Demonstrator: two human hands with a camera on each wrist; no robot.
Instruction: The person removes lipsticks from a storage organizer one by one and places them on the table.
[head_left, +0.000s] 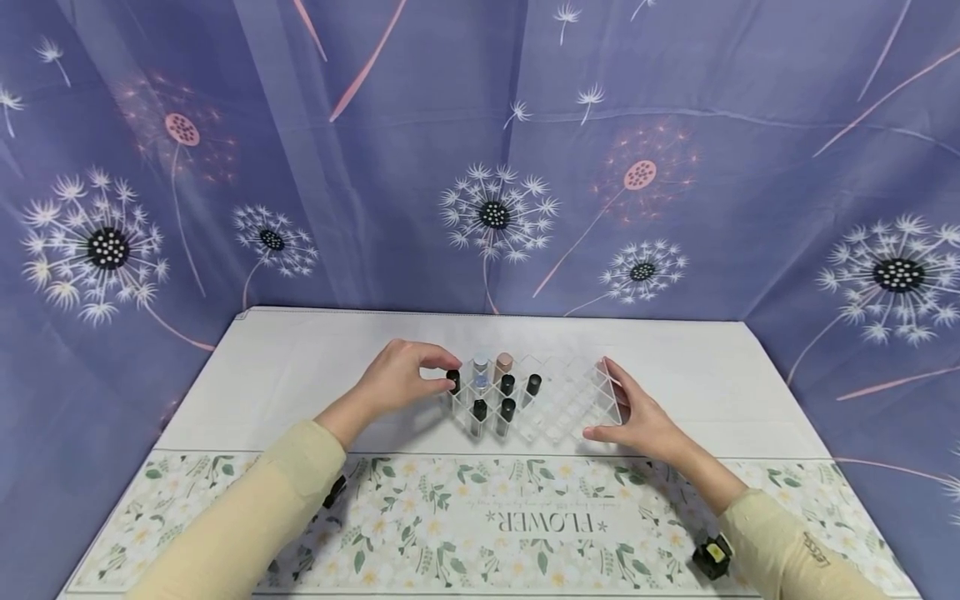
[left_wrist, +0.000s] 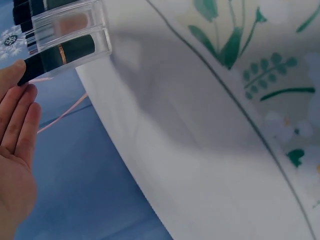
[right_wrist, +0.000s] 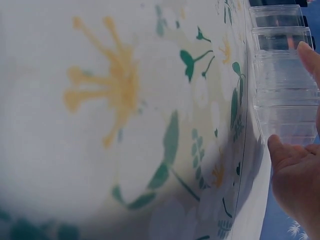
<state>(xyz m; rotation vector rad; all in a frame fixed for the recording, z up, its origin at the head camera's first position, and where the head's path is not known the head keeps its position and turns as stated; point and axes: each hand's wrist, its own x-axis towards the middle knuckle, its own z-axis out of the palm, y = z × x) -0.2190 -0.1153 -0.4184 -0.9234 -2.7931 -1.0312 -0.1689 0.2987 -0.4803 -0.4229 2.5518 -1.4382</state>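
A black lipstick (left_wrist: 50,61) with a smooth, glossy tube and a thin gold band is pinched between the thumb and index finger of the left hand (head_left: 401,379); the other fingers are held nearly straight in the left wrist view. The tube is seated in the end cell of a transparent, hard plastic holder (head_left: 558,408), whose thin walls are crossed into diamond-shaped cells. The opposite end of the holder is grasped by the right hand (head_left: 645,421), with the thumb set at the front corner and the fingers bent round the far side.

Within the holder, toward the left hand, more round tubes are stood upright: four with black caps, a pinkish metallic tube (head_left: 503,365) and a pale blue, glassy-looking tube (head_left: 480,379).

The holder is set on a white, faintly creased tablecloth (head_left: 322,358), just beyond a band printed with leaves, blossoms and the word FLOWER. Both forearms are covered by soft cream sleeves (head_left: 247,508). Behind, a violet-blue curtain (head_left: 390,167) is hung in folds, patterned with feathery dandelions.
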